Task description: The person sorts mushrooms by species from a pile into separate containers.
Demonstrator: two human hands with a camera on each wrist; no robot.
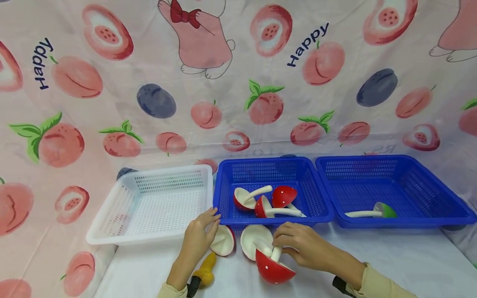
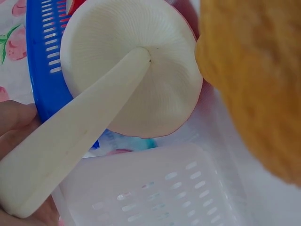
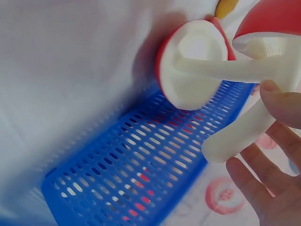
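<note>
My right hand (image 1: pixel 302 246) pinches the white stem of a red-capped toy mushroom (image 1: pixel 275 271), its cap hanging downward; the right wrist view shows thumb and fingers about the stem (image 3: pixel 240 134). Just behind it, a second red mushroom (image 1: pixel 249 240) lies with its white underside showing. My left hand (image 1: pixel 201 231) reaches with extended fingers beside a third mushroom (image 1: pixel 222 242), near the corner of the middle blue basket (image 1: pixel 275 220). In the left wrist view that mushroom's stem (image 2: pixel 80 127) crosses in front of the fingers (image 2: pixel 14 115); contact with it is unclear.
A yellow gourd-like piece (image 1: pixel 205 273) lies by my left wrist. The middle basket holds several red mushrooms (image 1: pixel 284 196). At the right, another blue basket (image 1: pixel 406 224) contains a green-capped mushroom (image 1: pixel 385 210). A white basket (image 1: pixel 149 238) stands at the left, before a fruit-printed cloth (image 1: pixel 231 120).
</note>
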